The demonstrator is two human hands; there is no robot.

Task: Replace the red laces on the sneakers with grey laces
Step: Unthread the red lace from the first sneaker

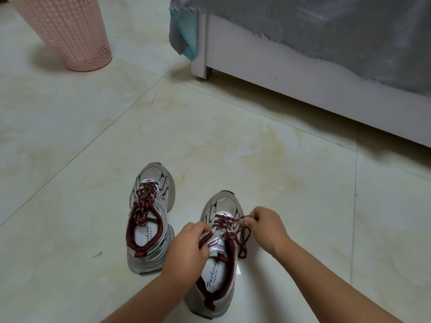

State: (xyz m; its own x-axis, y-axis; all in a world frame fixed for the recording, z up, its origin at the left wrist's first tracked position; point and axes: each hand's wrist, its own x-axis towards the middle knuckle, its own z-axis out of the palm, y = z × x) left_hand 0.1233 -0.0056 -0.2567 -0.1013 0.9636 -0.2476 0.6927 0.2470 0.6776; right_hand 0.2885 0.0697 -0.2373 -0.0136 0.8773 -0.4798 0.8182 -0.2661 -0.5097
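Head view, looking down on a pale tiled floor (210, 136). Far beyond the right sneaker (218, 250) and off to its left, a pink perforated basket (67, 31), its contents out of sight past the frame's top edge. Beyond the same sneaker to the right, a white bed frame (303, 89) draped with a grey sheet (326, 31). Just left of the right sneaker, toe pointing the same way, the left sneaker (149, 217), fully laced and tied in its dark red lace (144, 201), untouched by either hand. Both bare forearms reaching in from the bottom edge, meeting over the right sneaker. Left hand (189, 245) curled against that sneaker's left collar and tongue, fingers closed on the upper, pinning it down. Right hand (265, 227) just off the sneaker's right side, knuckles up, thumb and forefinger pinched on the red lace (242, 238) and drawing a strand sideways out of the upper eyelets. Loose end of that lace dangling in a loop between the right wrist and the sneaker. Lower eyelet rows near the toe threaded in red.
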